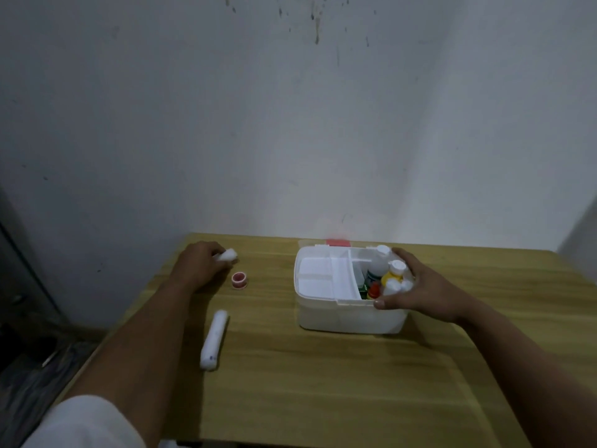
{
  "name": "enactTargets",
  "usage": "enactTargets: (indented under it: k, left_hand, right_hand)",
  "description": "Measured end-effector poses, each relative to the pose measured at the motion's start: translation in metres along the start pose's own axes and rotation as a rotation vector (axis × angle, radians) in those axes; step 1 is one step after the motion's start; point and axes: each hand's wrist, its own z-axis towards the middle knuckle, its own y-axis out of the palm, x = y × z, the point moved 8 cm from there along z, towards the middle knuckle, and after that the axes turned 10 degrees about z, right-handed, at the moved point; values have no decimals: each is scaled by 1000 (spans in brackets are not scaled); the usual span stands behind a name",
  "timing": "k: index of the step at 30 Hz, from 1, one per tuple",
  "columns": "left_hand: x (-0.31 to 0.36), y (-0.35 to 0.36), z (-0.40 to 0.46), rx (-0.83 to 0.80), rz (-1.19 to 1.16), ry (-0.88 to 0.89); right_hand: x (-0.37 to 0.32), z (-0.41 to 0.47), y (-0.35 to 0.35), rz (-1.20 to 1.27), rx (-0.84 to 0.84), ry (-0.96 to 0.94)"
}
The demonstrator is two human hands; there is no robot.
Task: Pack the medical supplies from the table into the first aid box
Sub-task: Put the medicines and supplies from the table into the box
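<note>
The white first aid box (323,315) stands open on the wooden table (323,383), with a white tray insert (319,276) on its left side and several bottles (392,273) crowded on its right. My right hand (416,286) grips the box's right end, thumb on the front rim. Far left, my left hand (198,263) is closed around a small white roll (227,254) resting at table level. A small pink tape roll (239,280) lies just right of that hand. A long white wrapped roll (214,339) lies nearer me.
A pale wall rises right behind the table's far edge. The table's left edge drops to a dark floor (29,367). Something red (337,242) shows behind the box at the wall.
</note>
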Motion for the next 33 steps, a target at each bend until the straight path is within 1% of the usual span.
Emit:
enactTargets:
  k: [2, 4, 7, 9, 11, 14, 17, 19, 22, 24, 26, 27, 30, 33]
  left_hand:
    - [22, -10, -10, 75, -147, 16]
    - [60, -24, -19, 124, -246, 71]
    - [133, -35, -39, 96, -259, 225]
    - [174, -29, -53, 30, -185, 324]
    - [200, -16, -64, -43, -8, 371]
    - [212, -2, -66, -73, 177, 351]
    - [213, 0, -65, -74, 265, 323]
    - [215, -3, -67, -74, 254, 332]
    - [209, -12, -69, -60, 58, 330]
    - [195, -28, -70, 28, -44, 291]
    - [168, -43, -67, 118, -80, 214]
    - [148, -48, -67, 127, -83, 164]
    - [82, -55, -83, 33, 18, -1]
    - [20, -61, -120, -41, 145, -139]
  right_hand:
    - [-2, -2, 0, -1, -3, 0]
    - [-1, -4, 2, -15, -5, 20]
    - [-2, -9, 2, -40, 19, 49]
    - [-5, -12, 3, -45, 21, 53]
    - [-8, -14, 5, -43, 16, 51]
    - [-8, -16, 5, -28, 22, 53]
    - [-11, -19, 6, -7, 22, 30]
    - [-14, -19, 7, 6, 13, 9]
    - [-12, -18, 9, 23, 3, 7]
    - [-10, -17, 9, 24, 1, 6]
    - [-8, -15, 7, 36, 4, 8]
    - [-8, -15, 7, 39, 7, 0]
    - [-8, -14, 6, 38, 6, -5]
    - [-15, -15, 9, 46, 4, -28]
